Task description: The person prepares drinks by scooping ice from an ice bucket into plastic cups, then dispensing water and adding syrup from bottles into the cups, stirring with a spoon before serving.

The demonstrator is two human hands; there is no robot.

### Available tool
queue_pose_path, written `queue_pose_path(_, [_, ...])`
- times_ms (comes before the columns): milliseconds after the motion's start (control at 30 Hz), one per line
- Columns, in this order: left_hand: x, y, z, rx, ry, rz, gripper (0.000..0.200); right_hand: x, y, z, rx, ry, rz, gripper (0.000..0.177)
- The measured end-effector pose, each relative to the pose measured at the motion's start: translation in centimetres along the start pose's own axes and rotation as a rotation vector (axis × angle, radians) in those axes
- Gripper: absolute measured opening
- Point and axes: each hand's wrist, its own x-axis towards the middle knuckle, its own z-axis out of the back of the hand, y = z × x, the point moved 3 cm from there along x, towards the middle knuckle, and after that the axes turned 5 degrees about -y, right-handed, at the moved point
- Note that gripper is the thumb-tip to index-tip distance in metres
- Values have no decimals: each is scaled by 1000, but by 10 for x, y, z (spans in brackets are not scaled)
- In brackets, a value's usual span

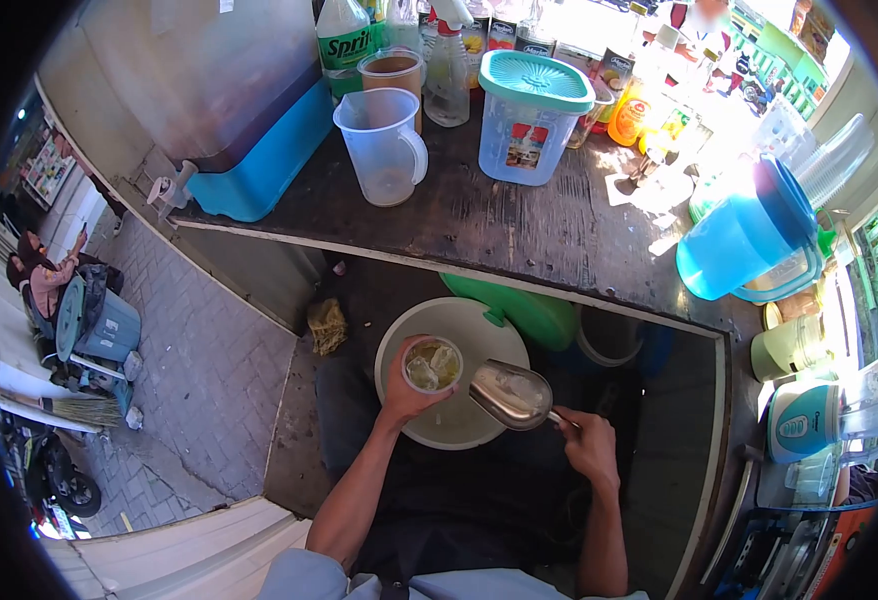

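My left hand (pixel 406 394) is wrapped round a clear plastic cup (pixel 431 365) with pieces of ice and some pale liquid in it. In my right hand (pixel 589 445) is the handle of a metal ice scoop (pixel 511 394), whose bowl carries some ice. Cup and scoop are side by side, a small gap between them, above a wide whitish bucket (pixel 459 432). Its inside is partly hidden by my hand, the cup and the scoop. A green lid (pixel 524 312) leans behind the bucket, under the counter.
On the dark wooden counter (pixel 439 225) stand a measuring jug (pixel 381 150), a green-lidded container (pixel 531 120), a spray bottle (pixel 447 75) and a large drink dispenser (pixel 249 160). A blue pitcher (pixel 739 240) and a blender (pixel 804 420) are at the right. People sit outside at the left.
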Motion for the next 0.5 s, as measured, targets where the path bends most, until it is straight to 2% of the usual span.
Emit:
queue_pose_path(67, [3, -4, 3, 59, -41, 4, 74, 5, 5, -37, -51, -23, 17, 34])
queue_pose_path(133, [5, -5, 4, 77, -41, -4, 74, 7, 9, -66, -365, -66, 212, 27])
queue_pose_path(267, [5, -10, 1, 86, -39, -37, 75, 16, 9, -74, -405, -139, 207, 28])
queue_pose_path(333, [5, -11, 0, 117, -33, -31, 76, 10, 32, -33, -305, -274, 119, 31])
queue_pose_path(367, [5, -12, -2, 146, -21, -29, 76, 5, 41, -18, -305, -274, 115, 31])
queue_pose_path(433, [5, -11, -8, 133, -22, -13, 77, -2, 53, 12, 146, -279, -31, 34])
queue_pose_path(467, [3, -10, -11, 122, -28, 6, 77, -6, 61, 22, 147, -279, -36, 34])
queue_pose_path(500, [2, -8, -13, 123, -22, 9, 77, -9, 69, 28, 222, -182, -37, 35])
